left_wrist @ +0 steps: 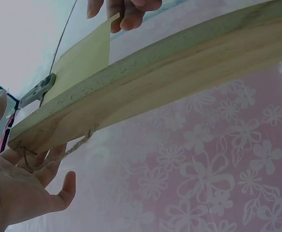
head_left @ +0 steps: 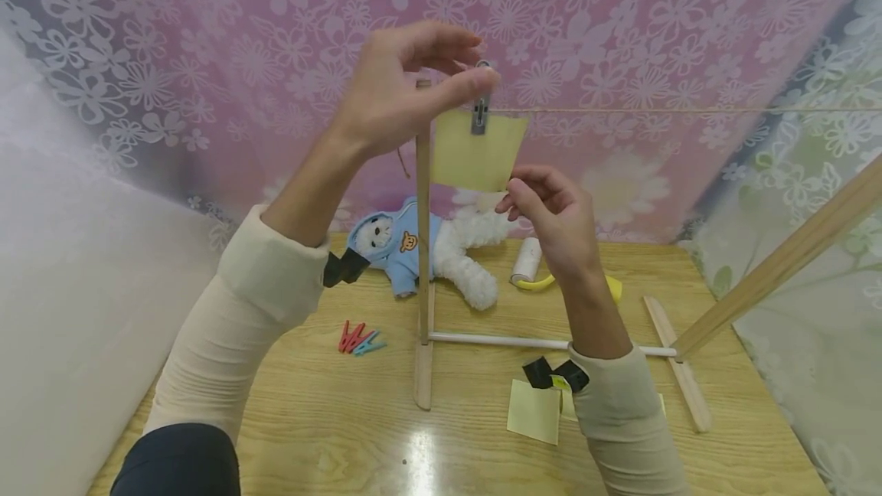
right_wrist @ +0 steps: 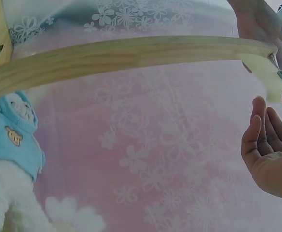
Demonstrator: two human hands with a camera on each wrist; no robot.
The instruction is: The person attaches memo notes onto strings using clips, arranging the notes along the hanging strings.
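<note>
A yellow square of paper hangs from a twine line, with a metal clip over its upper edge. My left hand is raised at the clip, its thumb by the clip's upper end and its fingers spread from the thumb. Below and to the right, my right hand has its fingertips at the paper's lower right corner. The wrist views show a gap between the right thumb and fingers. Beside the left hand stands a wooden post, seen close in the left wrist view.
Red and blue clothespins lie on the wooden table. Behind the post is a white plush toy in a blue hoodie. A white rod joins the post's foot to another slanted post. More yellow paper lies in front.
</note>
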